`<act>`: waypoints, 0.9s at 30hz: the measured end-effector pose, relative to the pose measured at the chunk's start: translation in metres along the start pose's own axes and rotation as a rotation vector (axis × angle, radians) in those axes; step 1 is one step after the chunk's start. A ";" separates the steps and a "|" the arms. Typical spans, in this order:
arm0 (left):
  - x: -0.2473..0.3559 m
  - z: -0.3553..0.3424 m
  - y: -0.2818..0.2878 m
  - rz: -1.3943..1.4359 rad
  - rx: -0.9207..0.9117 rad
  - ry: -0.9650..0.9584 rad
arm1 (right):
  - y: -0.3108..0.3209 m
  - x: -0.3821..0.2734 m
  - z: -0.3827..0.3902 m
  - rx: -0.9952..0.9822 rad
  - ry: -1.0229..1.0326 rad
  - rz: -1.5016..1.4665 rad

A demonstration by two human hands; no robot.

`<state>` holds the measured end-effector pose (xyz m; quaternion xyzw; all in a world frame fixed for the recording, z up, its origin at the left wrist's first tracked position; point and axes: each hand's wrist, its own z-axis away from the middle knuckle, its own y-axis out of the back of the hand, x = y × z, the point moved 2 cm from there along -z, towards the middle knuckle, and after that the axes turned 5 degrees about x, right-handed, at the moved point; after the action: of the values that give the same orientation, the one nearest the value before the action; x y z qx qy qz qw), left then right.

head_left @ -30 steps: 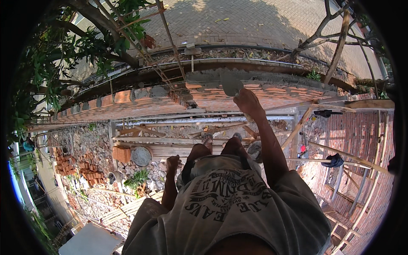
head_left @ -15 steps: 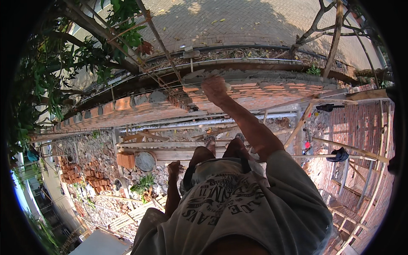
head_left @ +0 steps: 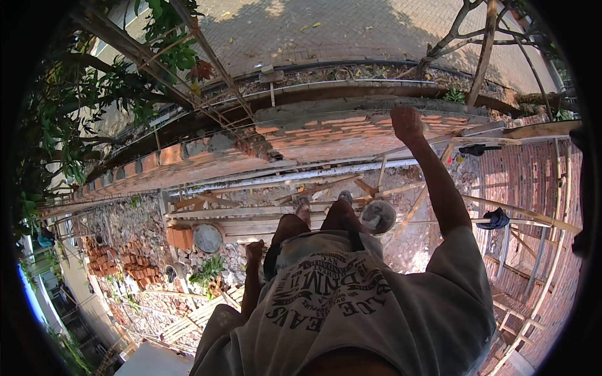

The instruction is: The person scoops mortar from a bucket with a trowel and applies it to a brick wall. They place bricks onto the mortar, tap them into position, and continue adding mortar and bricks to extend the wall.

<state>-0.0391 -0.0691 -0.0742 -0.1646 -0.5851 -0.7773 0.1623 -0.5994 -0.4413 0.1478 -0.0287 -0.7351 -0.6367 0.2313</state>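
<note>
My right arm reaches forward to a brick wall (head_left: 332, 138) with wet grey mortar (head_left: 313, 110) along its top. Over the wall's right part, my right hand (head_left: 407, 123) is closed in a fist around something with a small pale end beside the palm; the rest is hidden. My left hand (head_left: 254, 250) hangs low beside my left thigh, fingers curled, and what it may hold does not show. Right of my legs stands a round bucket (head_left: 378, 217) with grey stuff in it. Left of my left hand is a round pan (head_left: 207, 239) of grey mortar.
I stand on wooden planks (head_left: 251, 224). A stack of bricks (head_left: 180, 238) sits by the pan, and more loose bricks (head_left: 143, 269) lie farther left. Poles (head_left: 539, 216) and dark cloth (head_left: 494, 219) are at right. A taut string crosses above the wall; branches (head_left: 94, 94) crowd the left.
My right hand has moved right along the wall top, still closed. The arm no longer covers the bucket beside my legs. My left hand has stayed low at my side.
</note>
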 end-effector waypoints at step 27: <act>0.048 0.085 0.070 0.532 -0.023 0.763 | -0.057 -0.180 -0.009 0.076 0.104 -0.845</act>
<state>-0.0455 -0.0083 0.0293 -0.0132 -0.4123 -0.7202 0.5578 -0.4548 -0.4153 0.0283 0.3156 -0.6924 -0.6487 -0.0120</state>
